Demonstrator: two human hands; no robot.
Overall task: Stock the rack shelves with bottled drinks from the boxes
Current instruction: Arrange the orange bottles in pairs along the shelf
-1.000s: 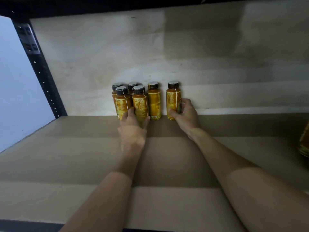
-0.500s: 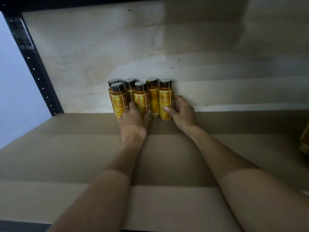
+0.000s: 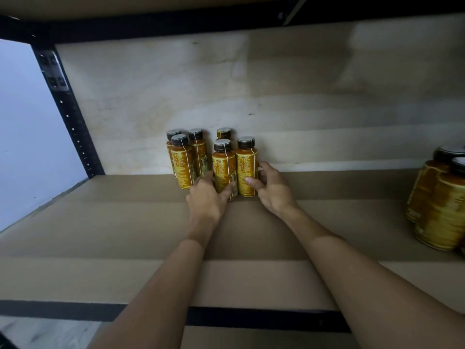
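Six small amber bottles (image 3: pixel 201 152) stand upright at the back of the shelf (image 3: pixel 125 222), a little right of the black upright (image 3: pixel 73 122). More blurred bottles (image 3: pixel 440 210) sit far right of it. The left hand (image 3: pixel 205 201) curls its fingers (image 3: pixel 229 189) round one front bottle (image 3: pixel 224 170). The right hand (image 3: pixel 273 191) clasps its neighbour (image 3: pixel 247 170), farther from the upright. They look rigid, smooth-labelled and fairly light. They are likely slippery too, so take them mid-body, below the cap.
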